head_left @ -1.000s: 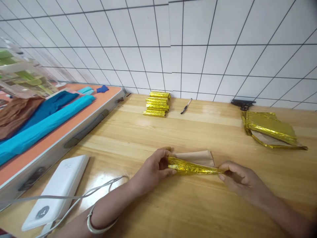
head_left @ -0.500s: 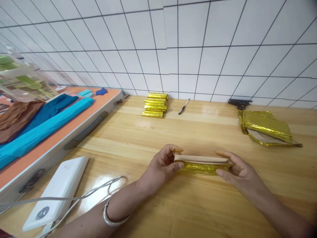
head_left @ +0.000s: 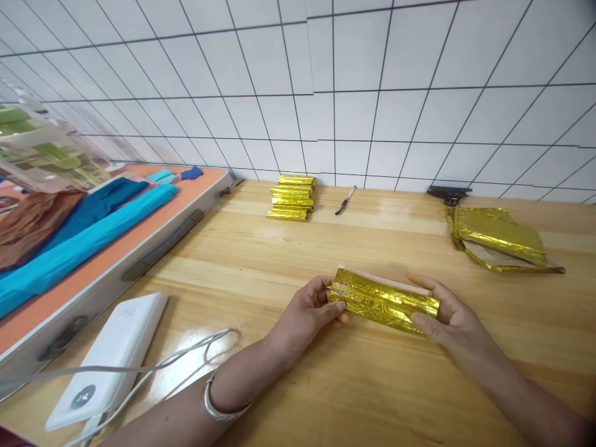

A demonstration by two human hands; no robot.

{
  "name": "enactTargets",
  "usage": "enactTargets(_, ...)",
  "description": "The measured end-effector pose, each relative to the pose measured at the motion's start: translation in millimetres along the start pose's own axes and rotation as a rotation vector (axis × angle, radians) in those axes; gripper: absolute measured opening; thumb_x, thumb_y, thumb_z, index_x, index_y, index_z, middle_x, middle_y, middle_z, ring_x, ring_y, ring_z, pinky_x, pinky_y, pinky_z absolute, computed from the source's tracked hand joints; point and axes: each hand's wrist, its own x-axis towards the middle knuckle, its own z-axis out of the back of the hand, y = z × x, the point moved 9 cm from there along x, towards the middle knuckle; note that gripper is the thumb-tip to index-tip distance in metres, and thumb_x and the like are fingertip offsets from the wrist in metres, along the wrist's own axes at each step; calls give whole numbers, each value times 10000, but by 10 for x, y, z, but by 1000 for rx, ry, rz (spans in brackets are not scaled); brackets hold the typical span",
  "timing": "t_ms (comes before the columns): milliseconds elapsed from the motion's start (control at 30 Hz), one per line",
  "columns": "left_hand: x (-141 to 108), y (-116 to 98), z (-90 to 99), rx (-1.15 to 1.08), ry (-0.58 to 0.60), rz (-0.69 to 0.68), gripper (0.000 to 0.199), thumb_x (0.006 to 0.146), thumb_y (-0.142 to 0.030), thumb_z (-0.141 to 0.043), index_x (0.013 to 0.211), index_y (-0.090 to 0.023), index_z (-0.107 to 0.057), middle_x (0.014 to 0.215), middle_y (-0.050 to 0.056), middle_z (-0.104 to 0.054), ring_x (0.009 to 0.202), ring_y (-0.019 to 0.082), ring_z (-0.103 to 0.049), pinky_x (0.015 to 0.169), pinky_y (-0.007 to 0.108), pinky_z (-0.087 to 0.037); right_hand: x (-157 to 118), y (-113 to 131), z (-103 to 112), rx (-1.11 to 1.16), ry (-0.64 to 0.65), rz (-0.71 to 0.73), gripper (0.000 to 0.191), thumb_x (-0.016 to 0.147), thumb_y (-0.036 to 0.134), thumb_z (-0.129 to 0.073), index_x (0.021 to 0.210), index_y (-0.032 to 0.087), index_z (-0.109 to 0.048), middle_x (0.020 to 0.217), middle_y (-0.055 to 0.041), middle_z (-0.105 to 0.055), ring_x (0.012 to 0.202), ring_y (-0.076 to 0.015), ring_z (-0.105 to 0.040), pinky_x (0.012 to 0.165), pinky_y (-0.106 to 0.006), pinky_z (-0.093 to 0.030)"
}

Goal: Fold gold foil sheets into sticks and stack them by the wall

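Observation:
Between my two hands a sheet of gold foil paper (head_left: 382, 299) is held just above the wooden table, curved lengthwise, its shiny side facing me and a strip of pale backing showing along the far edge. My left hand (head_left: 314, 309) pinches its left end, thumb in front and fingers behind. At the other end, my right hand (head_left: 444, 316) has its thumb on the foil's front and the fingers at the back, partly hidden. Farther off, several rolled gold foil pieces (head_left: 292, 198) lie in a row near the wall. A stack of gold foil sheets (head_left: 500, 236) rests at the right.
A pen (head_left: 346, 202) lies by the tiled wall, and a black clip-like object (head_left: 450, 194) is behind the foil stack. At left are a white power bank (head_left: 109, 360) with a cable (head_left: 186, 351) and an orange-topped case (head_left: 195, 186) bearing blue and brown cloth or paper.
The foil sheet in my hands has turned, so its gold face now shows broadly where mostly the pale inside and a narrow gold edge showed before. Its left end is higher.

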Motion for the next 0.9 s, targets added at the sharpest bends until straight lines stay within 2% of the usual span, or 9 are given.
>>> enactTargets(100,-12,64,22,-47,-11,34,364,742,-331,-682,1019,-155,-525,863,36,-615,679,99,-595,625,206,-463,-23,16,-46,-20,34,4,759,710,502,-639,1349,233,-331,966,-73,-670,863,-233,-642,671,-322,-537)
enactTargets(367,-46,87,-59,80,29,101,401,684,-417,-707,926,-148,-536,842,36,-629,580,91,-591,529,181,-420,-7,-93,66,16,-71,-68,722,702,481,-648,1322,235,-373,807,-23,-635,636,-165,-604,519,-272,-496)
enactTargets(500,-40,85,-17,71,-13,91,406,691,-440,-692,915,-147,-524,804,24,-615,559,80,-568,527,180,-412,-17,-125,16,51,-21,-109,776,679,479,-667,1342,239,-343,739,5,-592,519,-122,-548,453,-248,-454)
enactTargets(667,-21,40,-32,115,21,38,335,744,-413,-650,888,-146,-508,771,-2,-582,493,44,-491,508,176,-378,-24,-141,38,43,-34,-134,772,671,469,-678,1334,238,-359,641,47,-529,454,-101,-502,417,-234,-416)
enactTargets(800,10,-14,-22,197,35,-10,294,770,-395,-622,883,-150,-504,713,-22,-554,466,36,-432,475,167,-337,4,-91,127,4,-83,-75,706,691,481,-656,1307,242,-409,557,79,-435,446,-106,-496,421,-236,-420)
enactTargets(900,43,-25,15,255,36,-43,286,778,-394,-606,907,-156,-513,740,-16,-555,482,46,-420,466,171,-342,18,-46,134,-49,-80,-20,652,722,476,-628,1293,235,-425,560,69,-450,493,-118,-517,467,-247,-450)
